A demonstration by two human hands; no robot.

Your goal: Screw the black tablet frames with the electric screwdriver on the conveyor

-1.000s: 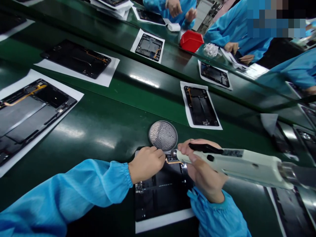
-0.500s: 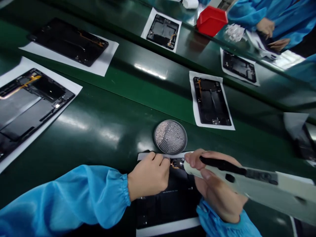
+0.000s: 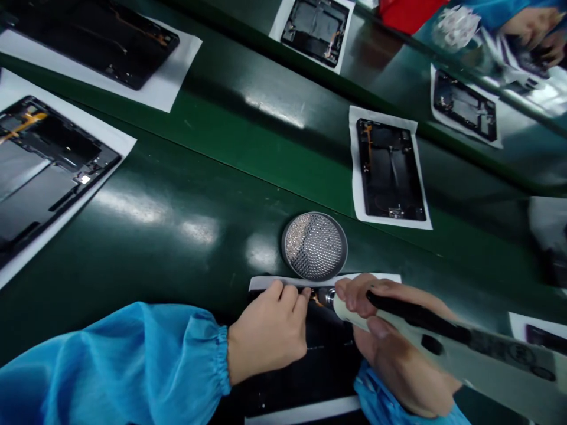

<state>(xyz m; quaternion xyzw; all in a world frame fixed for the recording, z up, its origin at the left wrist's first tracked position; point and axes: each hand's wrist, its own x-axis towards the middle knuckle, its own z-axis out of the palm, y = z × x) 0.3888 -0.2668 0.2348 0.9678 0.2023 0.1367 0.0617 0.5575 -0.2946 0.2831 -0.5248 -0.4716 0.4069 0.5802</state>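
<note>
My right hand (image 3: pixel 398 342) is wrapped round a pale electric screwdriver (image 3: pixel 425 324) with a black lever along its top. The metal nose of the driver points left and meets the upper part of an opened black tablet (image 3: pixel 319 360), by an orange flex cable. My left hand (image 3: pixel 270 330) lies over the upper left of that tablet, fingers curled and pressed together, close to the driver's tip. What its fingertips pinch, if anything, is hidden. Just beyond the tablet stands a round dish (image 3: pixel 315 245) with a dimpled floor and many tiny screws at its left side.
More opened tablets lie on white sheets: one at left (image 3: pixel 57 153), one at upper left (image 3: pixel 101 44), one right of centre (image 3: pixel 392 171). Others sit farther back along the green bench (image 3: pixel 212 171). A red bin (image 3: pixel 411 12) and a co-worker's hands (image 3: pixel 531 29) are across the bench.
The view has shifted, so the bench items sit at different places in the picture. Both hands and the screwdriver stay at the same tablet, the tip still by the orange cable.
</note>
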